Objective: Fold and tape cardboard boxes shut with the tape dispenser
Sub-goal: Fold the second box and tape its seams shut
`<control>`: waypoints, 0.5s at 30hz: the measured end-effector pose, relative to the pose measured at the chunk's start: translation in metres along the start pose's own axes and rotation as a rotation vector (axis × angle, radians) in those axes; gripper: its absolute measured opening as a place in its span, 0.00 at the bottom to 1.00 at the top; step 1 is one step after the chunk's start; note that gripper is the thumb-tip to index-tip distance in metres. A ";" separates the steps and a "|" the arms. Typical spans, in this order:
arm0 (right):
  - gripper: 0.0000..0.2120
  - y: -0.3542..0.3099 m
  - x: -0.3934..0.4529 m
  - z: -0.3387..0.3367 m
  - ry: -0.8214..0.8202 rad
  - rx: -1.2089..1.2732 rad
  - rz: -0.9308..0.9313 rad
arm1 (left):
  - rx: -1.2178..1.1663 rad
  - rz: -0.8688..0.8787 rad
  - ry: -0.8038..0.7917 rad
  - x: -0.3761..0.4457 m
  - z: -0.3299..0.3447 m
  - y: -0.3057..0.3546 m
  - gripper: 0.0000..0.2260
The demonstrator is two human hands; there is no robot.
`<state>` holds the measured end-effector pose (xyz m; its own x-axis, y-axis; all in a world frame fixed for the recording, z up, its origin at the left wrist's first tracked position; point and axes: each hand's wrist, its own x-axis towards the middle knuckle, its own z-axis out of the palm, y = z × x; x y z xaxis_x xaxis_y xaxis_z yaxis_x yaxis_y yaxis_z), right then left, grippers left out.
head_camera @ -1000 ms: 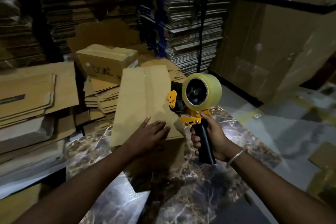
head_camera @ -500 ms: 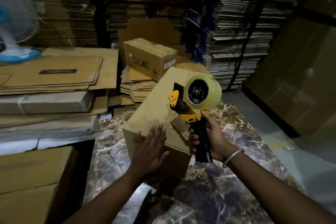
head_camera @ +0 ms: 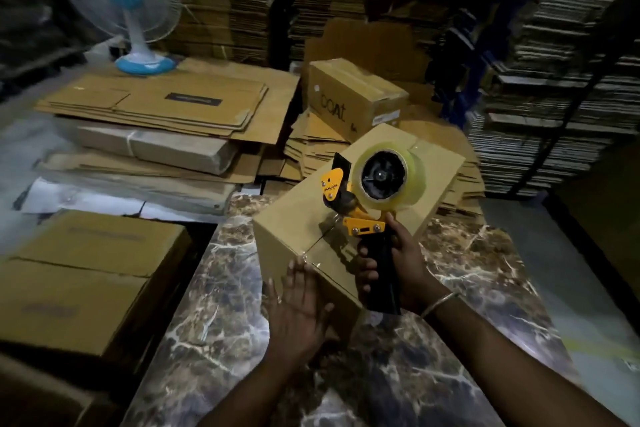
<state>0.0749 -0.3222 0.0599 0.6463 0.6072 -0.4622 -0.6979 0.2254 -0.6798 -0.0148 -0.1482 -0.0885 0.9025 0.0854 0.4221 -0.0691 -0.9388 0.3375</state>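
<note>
Since half a second ago left hand (head_camera: 298, 302) slid down flat onto near face of cardboard box (head_camera: 311, 222) on marble table (head_camera: 460, 274), right hand (head_camera: 394, 263) fist-gripping tape dispenser (head_camera: 372, 198) at seam; box looks light, hollow, likely slides, so brace near face.

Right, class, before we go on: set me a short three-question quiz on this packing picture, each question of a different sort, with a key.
1. True or false: the right hand grips the black handle of the tape dispenser.
2. The left hand lies on the cardboard box: A) flat against its near side B) inside its open top C) under its base.
3. Fill in: the box stands on a ____-patterned table.

Key
1. True.
2. A: the fingers lie straight against the near side, just below the taped seam.
3. Marble. The fan stands behind it, on flattened cardboard.
</note>
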 end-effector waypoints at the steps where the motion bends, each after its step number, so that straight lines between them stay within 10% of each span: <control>1: 0.33 0.000 0.001 -0.001 -0.013 -0.004 0.009 | -0.005 -0.047 -0.036 -0.001 0.000 0.007 0.33; 11: 0.32 -0.002 -0.002 -0.003 -0.085 -0.078 -0.015 | -0.905 -0.865 0.137 0.011 -0.009 0.092 0.50; 15: 0.32 -0.003 -0.004 -0.003 -0.116 -0.083 0.004 | -1.026 -1.123 0.285 0.028 -0.025 0.101 0.38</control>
<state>0.0754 -0.3276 0.0617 0.6000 0.6929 -0.3998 -0.6697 0.1618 -0.7248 -0.0068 -0.2320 -0.0217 0.5888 0.7359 -0.3344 0.2059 0.2634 0.9424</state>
